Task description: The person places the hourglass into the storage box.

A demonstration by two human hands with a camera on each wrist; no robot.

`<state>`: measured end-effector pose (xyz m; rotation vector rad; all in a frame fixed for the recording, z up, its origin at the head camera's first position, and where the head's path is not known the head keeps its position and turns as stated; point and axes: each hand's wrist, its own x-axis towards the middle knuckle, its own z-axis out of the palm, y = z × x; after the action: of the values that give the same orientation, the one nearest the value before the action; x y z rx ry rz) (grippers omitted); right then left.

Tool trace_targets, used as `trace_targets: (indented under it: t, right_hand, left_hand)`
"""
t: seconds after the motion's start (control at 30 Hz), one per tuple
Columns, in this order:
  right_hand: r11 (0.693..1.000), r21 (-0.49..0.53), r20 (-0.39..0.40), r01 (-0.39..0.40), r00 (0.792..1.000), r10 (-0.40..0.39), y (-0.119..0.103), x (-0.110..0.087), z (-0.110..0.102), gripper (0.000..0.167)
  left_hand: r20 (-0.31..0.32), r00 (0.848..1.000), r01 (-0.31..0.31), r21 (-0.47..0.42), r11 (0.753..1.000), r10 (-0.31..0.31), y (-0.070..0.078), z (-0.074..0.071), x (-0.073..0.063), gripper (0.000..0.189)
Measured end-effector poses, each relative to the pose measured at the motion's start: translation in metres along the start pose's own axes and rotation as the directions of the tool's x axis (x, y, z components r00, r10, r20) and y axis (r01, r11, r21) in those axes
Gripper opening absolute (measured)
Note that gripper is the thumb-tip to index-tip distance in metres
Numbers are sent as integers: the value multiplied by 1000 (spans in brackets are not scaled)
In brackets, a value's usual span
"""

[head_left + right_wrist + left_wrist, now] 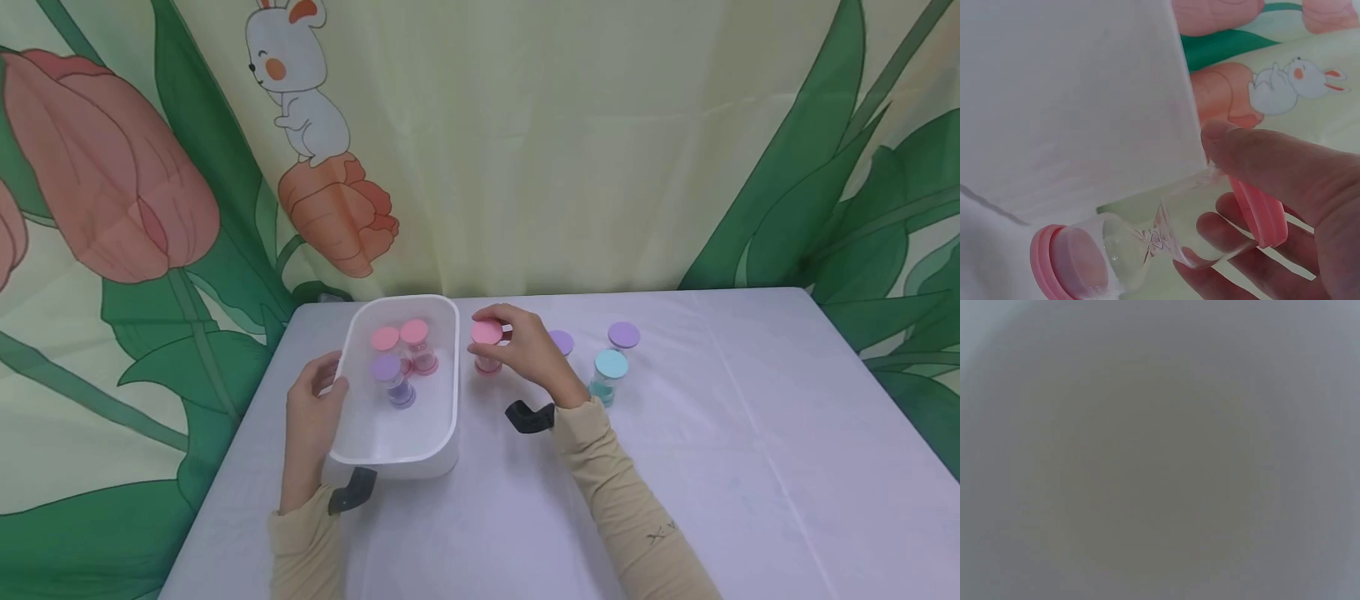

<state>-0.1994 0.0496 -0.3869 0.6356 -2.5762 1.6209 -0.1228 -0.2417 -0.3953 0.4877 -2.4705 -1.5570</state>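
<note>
My right hand [528, 346] grips a pink-capped hourglass [487, 364] near its top cap, thumb on one side and fingers on the other. It is just right of a white bin [397, 463]. Up close in the right wrist view, the hourglass [1132, 240] has clear glass and pink end caps, and the bin's wall [1085, 100] is beside it. My left hand [311, 412] touches the bin's left side by the rim, fingers partly hidden. Inside the bin stand two pink hourglasses [415, 333] and a purple hourglass [387, 369]. The left wrist view is a grey blur.
Right of my right hand stand a teal hourglass [609, 367] and a purple-capped one [624, 335]. Another purple cap [561, 342] shows partly behind that hand. A printed curtain [555, 150] hangs along the back edge of the white-covered table [720, 467].
</note>
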Motion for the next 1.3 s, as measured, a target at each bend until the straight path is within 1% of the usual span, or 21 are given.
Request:
trace_targets:
  t: [0.23, 0.43, 0.63, 1.13, 1.3]
  right_hand:
    - [999, 7, -41, 42, 998, -42, -15, 0, -3, 44]
    - [997, -6, -78, 78, 994, -79, -25, 2, -5, 43]
    - [993, -4, -83, 114, 990, -114, -36, 5, -6, 43]
    - [985, 4, -86, 174, 981, -173, -63, 10, -10, 42]
    - [984, 6, -89, 179, 980, -178, -69, 11, -10, 43]
  left_hand:
    - [0, 1000, -2, -5, 1000, 2, -1, 0, 0, 44]
    - [-4, 1000, -25, -7, 1000, 25, -2, 0, 2, 43]
    - [1, 1000, -9, -15, 1000, 9, -2, 0, 1, 44]
    - [-3, 1000, -6, 6, 1000, 6, -1, 0, 1, 44]
    - [1, 1000, 3, 4, 1000, -3, 0, -1, 1, 44]
